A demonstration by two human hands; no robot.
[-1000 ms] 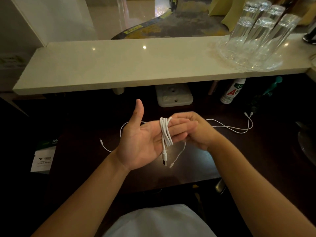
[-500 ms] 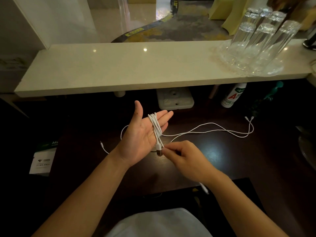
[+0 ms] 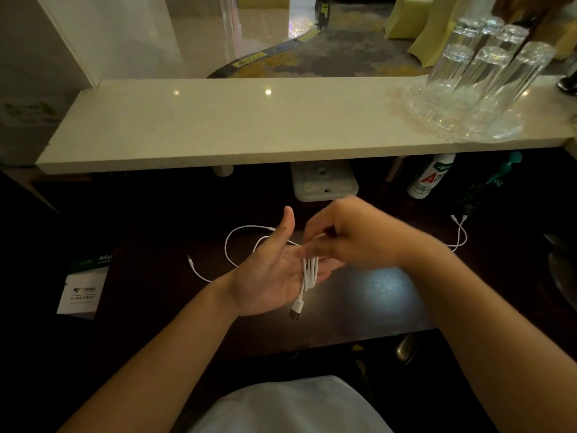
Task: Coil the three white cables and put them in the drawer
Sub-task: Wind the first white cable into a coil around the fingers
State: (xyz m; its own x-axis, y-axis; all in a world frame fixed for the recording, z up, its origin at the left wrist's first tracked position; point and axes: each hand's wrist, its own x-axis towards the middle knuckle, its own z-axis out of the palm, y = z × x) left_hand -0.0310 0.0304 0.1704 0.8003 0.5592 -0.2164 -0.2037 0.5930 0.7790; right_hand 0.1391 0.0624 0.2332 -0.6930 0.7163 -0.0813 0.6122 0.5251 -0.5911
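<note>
L hand (image 3: 268, 276) is held flat, palm up, thumb raised, w/ a white cable (image 3: 309, 271) looped several times round its fingers; the plug end (image 3: 296, 310) dangles off the palm's near edge, clear of the desk. R hand (image 3: 352, 235) is blurred, curled over the L fingertips, pinching a strand of that cable between thumb and fingers. Both hands hover over the dark desk (image 3: 374, 301), roughly mid-surface.

Behind and L of the L hand a second cable (image 3: 229, 254) lies in a loose loop on the desk, one end trailing toward the L. Well to the R of the R hand a third cable (image 3: 460, 232) lies w/ two small connector tips pointing away from the person.

Desk's near edge sits below the wrists; a metal handle (image 3: 406, 351) shows just under it, R of centre. Beyond the hands a pale stone shelf (image 3: 218, 129) overhangs the desk's back, its front edge above a white socket block (image 3: 324, 182). Upturned glasses (image 3: 480, 79) crowd the shelf's R end; a bottle (image 3: 431, 176) stands below them. Far L of the L hand, a box (image 3: 82, 289). The desk between hands and near edge is bare.
</note>
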